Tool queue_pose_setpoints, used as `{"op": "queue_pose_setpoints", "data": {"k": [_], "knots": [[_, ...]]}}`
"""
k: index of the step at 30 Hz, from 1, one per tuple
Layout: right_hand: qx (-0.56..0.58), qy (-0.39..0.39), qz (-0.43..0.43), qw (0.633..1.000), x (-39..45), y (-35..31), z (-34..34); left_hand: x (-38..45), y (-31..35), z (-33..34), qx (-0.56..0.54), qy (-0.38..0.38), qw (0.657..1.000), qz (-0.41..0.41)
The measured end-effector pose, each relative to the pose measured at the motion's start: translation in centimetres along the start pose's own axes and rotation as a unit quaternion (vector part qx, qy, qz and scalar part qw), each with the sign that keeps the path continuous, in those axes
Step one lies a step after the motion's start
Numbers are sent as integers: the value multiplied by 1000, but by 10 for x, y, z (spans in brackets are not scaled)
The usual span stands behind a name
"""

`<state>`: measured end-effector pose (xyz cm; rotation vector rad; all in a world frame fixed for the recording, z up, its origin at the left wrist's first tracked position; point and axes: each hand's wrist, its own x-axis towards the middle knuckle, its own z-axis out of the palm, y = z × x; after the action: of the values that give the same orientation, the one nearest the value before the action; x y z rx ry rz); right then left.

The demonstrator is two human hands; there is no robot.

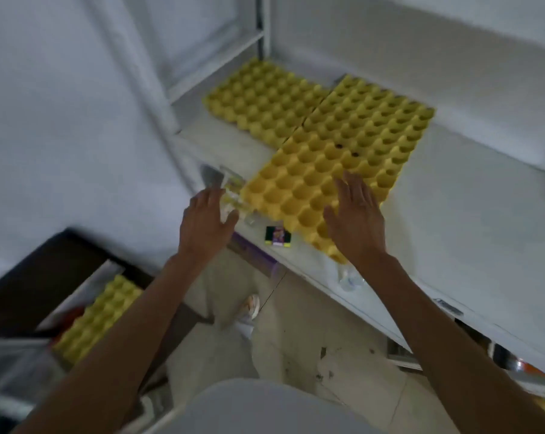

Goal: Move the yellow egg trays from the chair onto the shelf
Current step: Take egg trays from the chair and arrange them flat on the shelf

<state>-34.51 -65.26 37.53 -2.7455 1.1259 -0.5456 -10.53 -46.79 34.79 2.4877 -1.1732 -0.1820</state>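
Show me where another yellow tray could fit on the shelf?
Bare shelf lies right of the near tray and the back right tray. The front left is crowded: small box, clear wrapper, left hand.

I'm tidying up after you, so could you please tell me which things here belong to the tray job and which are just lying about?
Part of the job:
near tray under the right hand
two far trays
tray on the chair
shelf
left hand, open

Lying about:
small printed box
clear plastic items

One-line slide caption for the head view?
Open right hand on yellow egg tray on shelf; another tray waits on chair.
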Motion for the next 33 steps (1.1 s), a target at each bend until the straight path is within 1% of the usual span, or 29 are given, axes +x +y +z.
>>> {"op": "queue_pose_setpoints", "data": {"k": [2, 4, 6, 7, 8, 10, 12, 17, 22, 25, 28, 31, 33], "knots": [[22, -28, -73, 997, -17, -23, -2, -54, 1, -2, -2, -2, 999, -52], [56, -24, -163, 985, -43, -52, -4, -115, -1, -5, -2, 9, 996, -91], [89, -17, -247, 965, -74, -85, -3, -176, -7, -9, 5, 17, 992, -128], [105, -37, -285, 952, -90, -102, -1, -206, -11, -12, 11, 17, 988, -151], [117, -73, -320, 937, -105, -120, 3, -234, -15, -15, 19, 12, 984, -175], [119, -144, -363, 913, -134, -155, 15, -285, -27, -23, 30, -3, 972, -233], [107, -192, -381, 898, -160, -184, 30, -330, -44, -27, 37, -25, 958, -283], [139, -305, -374, 865, -214, -234, 74, -423, -72, -22, 15, -13, 927, -374], [81, -402, -385, 827, -248, -268, 124, -479, -94, 0, -21, -42, 895, -443], [50, -432, -379, 817, -256, -281, 142, -493, -113, 14, -39, -70, 887, -454], [3, -456, -381, 804, -253, -291, 150, -489, -137, 24, -41, -99, 885, -454], [-26, -451, -375, 810, -238, -300, 160, -468, -162, 29, -42, -128, 891, -433], [-27, -452, -373, 810, -225, -312, 168, -450, -182, 30, -56, -142, 891, -427]]}}
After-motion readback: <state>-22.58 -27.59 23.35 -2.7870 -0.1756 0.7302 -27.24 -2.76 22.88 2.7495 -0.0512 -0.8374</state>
